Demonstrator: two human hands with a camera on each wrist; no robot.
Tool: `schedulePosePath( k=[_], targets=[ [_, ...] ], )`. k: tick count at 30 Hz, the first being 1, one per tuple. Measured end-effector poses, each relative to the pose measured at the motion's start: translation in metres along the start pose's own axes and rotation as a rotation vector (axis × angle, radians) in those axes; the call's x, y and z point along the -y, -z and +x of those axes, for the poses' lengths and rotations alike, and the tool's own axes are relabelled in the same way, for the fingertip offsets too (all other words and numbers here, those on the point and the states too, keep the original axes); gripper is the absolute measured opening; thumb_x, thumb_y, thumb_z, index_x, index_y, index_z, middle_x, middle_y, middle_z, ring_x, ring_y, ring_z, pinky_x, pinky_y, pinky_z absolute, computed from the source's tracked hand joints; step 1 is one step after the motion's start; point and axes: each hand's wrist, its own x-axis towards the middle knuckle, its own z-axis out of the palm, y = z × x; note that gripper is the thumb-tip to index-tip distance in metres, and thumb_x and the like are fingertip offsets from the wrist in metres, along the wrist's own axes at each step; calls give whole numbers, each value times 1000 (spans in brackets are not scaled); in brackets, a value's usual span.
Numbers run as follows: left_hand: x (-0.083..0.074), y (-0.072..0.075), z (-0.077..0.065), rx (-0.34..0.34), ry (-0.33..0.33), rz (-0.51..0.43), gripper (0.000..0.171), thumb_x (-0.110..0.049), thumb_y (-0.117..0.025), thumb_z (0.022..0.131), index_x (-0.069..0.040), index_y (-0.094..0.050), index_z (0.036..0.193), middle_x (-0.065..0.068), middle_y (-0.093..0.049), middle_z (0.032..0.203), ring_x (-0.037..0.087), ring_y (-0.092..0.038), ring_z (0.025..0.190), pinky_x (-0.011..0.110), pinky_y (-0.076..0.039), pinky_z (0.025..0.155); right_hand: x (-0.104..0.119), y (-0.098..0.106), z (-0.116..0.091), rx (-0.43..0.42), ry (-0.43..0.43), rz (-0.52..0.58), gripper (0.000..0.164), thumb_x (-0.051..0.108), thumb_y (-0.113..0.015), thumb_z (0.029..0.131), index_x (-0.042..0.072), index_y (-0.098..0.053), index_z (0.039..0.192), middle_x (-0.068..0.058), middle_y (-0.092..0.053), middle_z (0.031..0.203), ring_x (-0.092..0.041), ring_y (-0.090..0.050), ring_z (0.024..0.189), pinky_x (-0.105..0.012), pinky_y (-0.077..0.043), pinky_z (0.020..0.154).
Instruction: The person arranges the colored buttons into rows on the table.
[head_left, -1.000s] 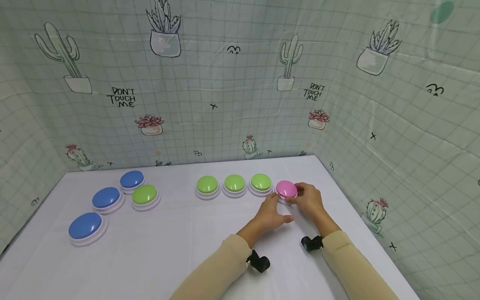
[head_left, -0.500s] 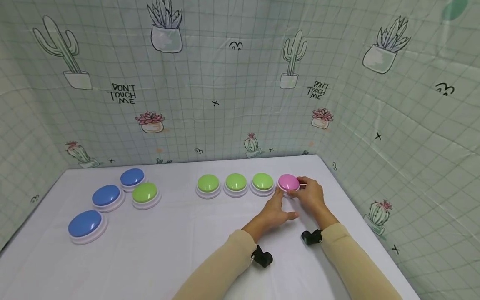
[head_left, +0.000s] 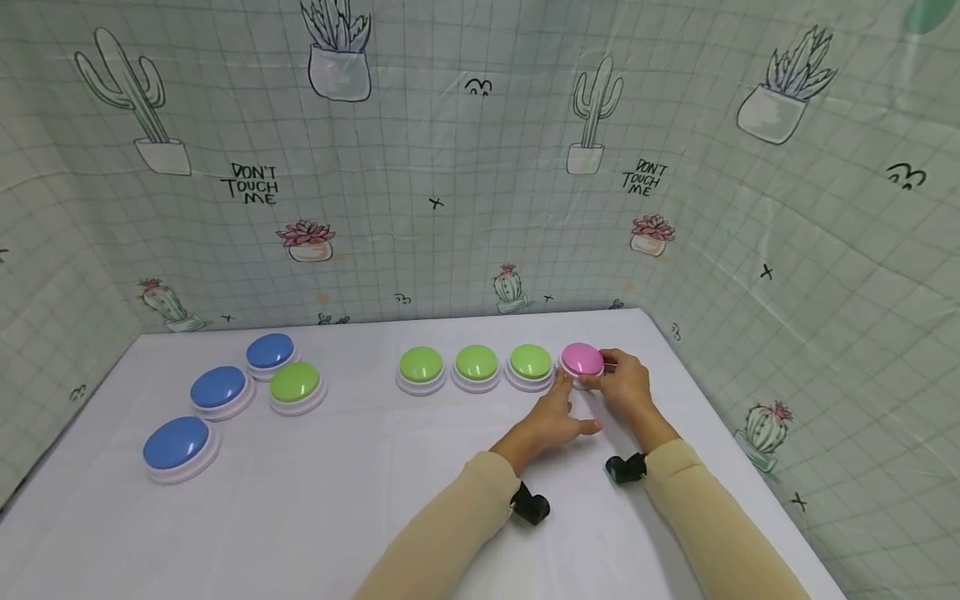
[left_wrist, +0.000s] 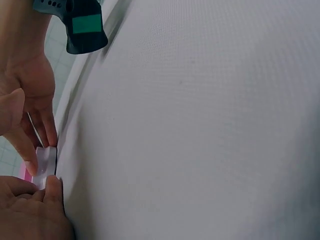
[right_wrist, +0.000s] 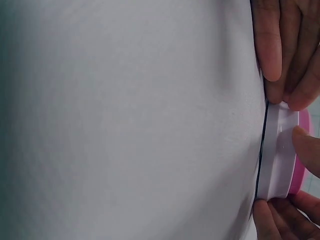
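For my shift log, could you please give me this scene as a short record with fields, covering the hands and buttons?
Right hand: grips the pink button with thumb and fingers
Left hand: touches the pink button's near left side, thumb spread away
Right row: three green buttons, then pink at the right end
Left group: three blue buttons and one green button
Surface: white tabletop

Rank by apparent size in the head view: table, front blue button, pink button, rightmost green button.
1. Table
2. Front blue button; being nearer the camera may enlarge it.
3. Pink button and rightmost green button: about alike, and the pink one's base is partly covered, so unranked.
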Motion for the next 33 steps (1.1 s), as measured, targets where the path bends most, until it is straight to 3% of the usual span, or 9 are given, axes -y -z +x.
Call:
schedulePosePath(
  k=[7, 15, 24, 29, 33],
  targets=[
    [-1, 4, -1, -3, 6, 3, 96, -27, -81, 94, -1, -22, 166, 10, -8, 176, 31, -51, 143, 33, -41, 119, 2, 1, 3, 0, 40, -16, 69, 14, -83, 92, -12, -50, 146, -33, -57, 144, -47, -51, 138, -58, -38, 119],
    [5, 4, -1, 9, 0, -56, 94, -26, -80, 95, 0, -24, 165, 10, -9, 176, 32, -48, 146, 35, -40, 119, 0, 0, 1, -5, 18, -18, 68, 15, -84, 92, -12, -52, 145, -33, -57, 143, -47, -52, 136, -57, -41, 117],
    [5, 2, -2, 10, -52, -5, 92, -31, -79, 94, -3, -28, 165, 7, -16, 175, 29, -49, 145, 30, -40, 119, -3, 3, -4, -48, 18, -1, 68, 17, -83, 92, -12, -51, 145, -34, -57, 142, -48, -52, 136, -58, -39, 118],
    [9, 4, -12, 10, -29, 23, 92, -37, -80, 93, -5, -32, 164, 6, -27, 172, 25, -48, 146, 30, -37, 121, -2, 2, -6, -16, 14, -13, 69, 17, -82, 93, -13, -49, 146, -35, -55, 144, -49, -50, 137, -59, -40, 118],
    [15, 13, -29, 49, -12, 41, 89, -40, -79, 94, -8, -34, 164, 4, -36, 169, 19, -45, 148, 30, -33, 123, 1, -1, -6, 23, 0, -16, 70, 17, -79, 95, -13, -44, 148, -36, -52, 147, -50, -48, 138, -59, -39, 118]
  ],
)
